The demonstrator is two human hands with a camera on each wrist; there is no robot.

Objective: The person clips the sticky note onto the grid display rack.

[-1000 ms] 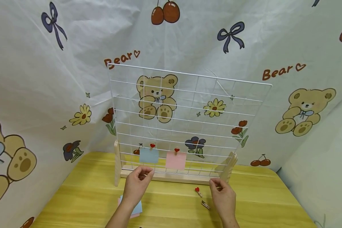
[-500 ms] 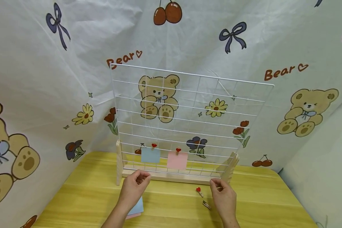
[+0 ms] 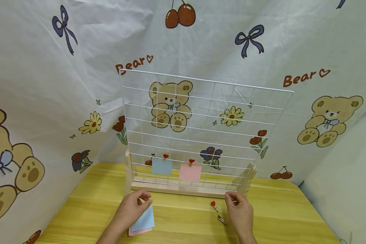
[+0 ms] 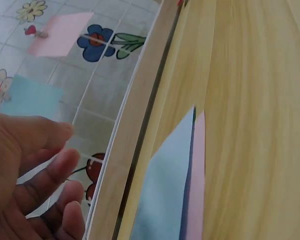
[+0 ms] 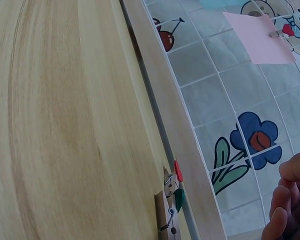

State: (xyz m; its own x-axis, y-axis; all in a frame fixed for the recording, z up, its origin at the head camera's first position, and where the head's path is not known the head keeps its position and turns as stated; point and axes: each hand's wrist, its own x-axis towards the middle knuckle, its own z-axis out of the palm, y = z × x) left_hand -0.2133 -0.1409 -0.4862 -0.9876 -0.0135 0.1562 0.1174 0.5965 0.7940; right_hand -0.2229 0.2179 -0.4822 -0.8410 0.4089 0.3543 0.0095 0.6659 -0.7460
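has paper pile [image 3: 144,221] just below l. hand [image 3: 131,206], well off r. hand [image 3: 241,212]; w/ fingers loosely bent on both, pinching nothing visible.

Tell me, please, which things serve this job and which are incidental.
Likely job:
white wire grid
clipped blue paper rectangle
clipped pink paper rectangle
blue-over-pink paper stack
loose red-heart wooden clip
green-heart wooden clip

Apparently incidental:
white bear-print cloth
yellow wood-grain table

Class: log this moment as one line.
left hand: near paper stack | right hand: beside two loose clips | wire grid: blue note, pink note clipped on
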